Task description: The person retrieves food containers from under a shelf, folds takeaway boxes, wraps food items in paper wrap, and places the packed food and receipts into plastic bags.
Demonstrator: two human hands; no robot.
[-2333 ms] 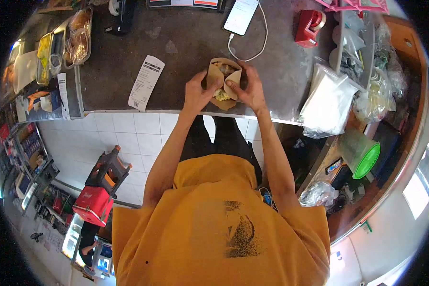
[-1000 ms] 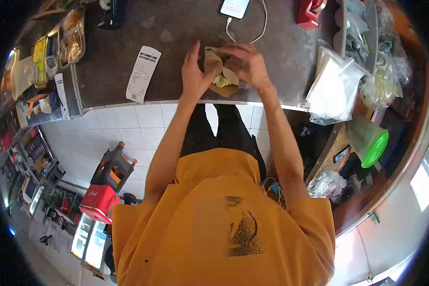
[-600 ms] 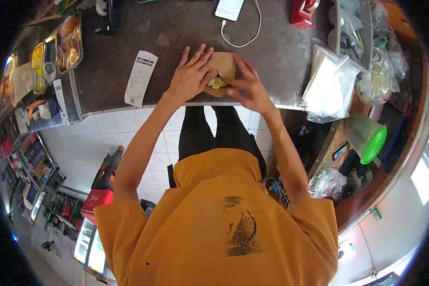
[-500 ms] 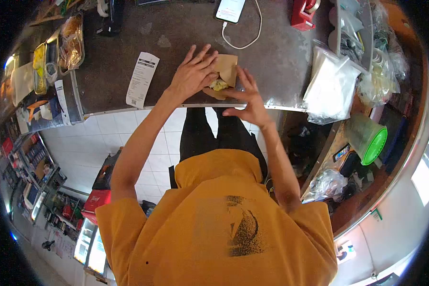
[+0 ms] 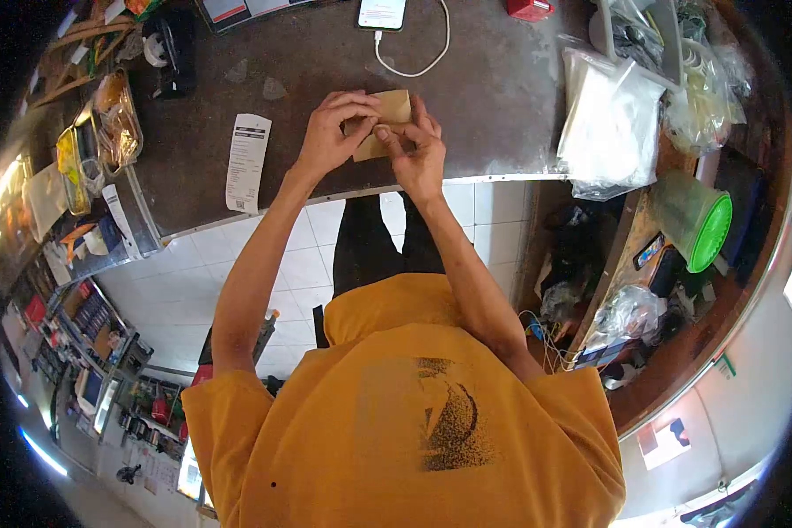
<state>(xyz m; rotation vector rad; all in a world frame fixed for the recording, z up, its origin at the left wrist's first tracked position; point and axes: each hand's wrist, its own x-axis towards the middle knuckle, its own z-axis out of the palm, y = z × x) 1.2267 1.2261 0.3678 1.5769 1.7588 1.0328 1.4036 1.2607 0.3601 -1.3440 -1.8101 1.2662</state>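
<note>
Long printed receipt (image 5: pixel 246 163) just lying on the dark desk (image 5: pixel 475 106), and up top a phone (image 5: pixel 382 12) with a white cable (image 5: pixel 449 37) plugged in, looping back round. Pile of translucent plastic bags (image 5: pixel 609 119) kinda pokes over the front edge on the right, near a green-rimmed tub (image 5: pixel 682 209). White tiles (image 5: pixel 194 282) underfoot.

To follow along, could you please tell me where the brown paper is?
In the head view, the brown paper is between the left hand and the right hand, near the counter's front edge, below the cabled phone.
</note>
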